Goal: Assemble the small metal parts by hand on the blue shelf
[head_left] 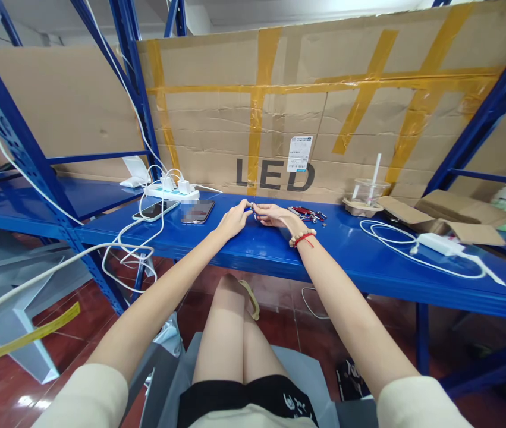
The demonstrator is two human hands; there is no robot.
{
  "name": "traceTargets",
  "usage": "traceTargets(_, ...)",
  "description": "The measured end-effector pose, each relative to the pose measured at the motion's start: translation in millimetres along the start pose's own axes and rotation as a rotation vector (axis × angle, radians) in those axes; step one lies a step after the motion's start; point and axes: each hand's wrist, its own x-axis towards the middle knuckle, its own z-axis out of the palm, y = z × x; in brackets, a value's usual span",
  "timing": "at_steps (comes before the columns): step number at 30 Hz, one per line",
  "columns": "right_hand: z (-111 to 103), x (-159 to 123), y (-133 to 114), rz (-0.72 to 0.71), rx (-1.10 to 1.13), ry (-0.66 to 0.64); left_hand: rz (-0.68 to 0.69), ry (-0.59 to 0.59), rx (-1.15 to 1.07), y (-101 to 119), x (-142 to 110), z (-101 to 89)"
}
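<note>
My left hand (233,219) and my right hand (275,215) meet over the blue shelf top. Pinched between their fingertips is a small shiny metal piece (253,209), too small to name and partly covered by the fingers. Both hands are closed on it. Just beyond my right wrist, which wears a beaded bracelet (302,238) with a red cord, lies a loose pile of small red and silver metal pieces (308,214). The kind of these pieces is too small to make out.
Left on the blue shelf (275,252) lie two phones, the dark one (198,211) nearer me, and a white power strip (170,191) with trailing cables. To the right stand a plastic cup (368,191) with a straw, a white adapter (440,244) and an opened carton (458,214). Cardboard backs the shelf.
</note>
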Motion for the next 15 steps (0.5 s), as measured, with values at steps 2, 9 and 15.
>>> traceTargets(2,-0.9,1.6,1.2,0.017,-0.028,0.014,0.023,-0.012,0.027,1.2,-0.7,-1.0)
traceTargets(9,4.6,1.2,4.9,-0.095,-0.212,0.16,-0.087,-0.04,0.091,-0.8,2.5,3.5)
traceTargets(15,4.3,3.7,4.7,-0.392,-0.36,0.22,-0.134,-0.015,-0.055,-8.8,10.2,7.7)
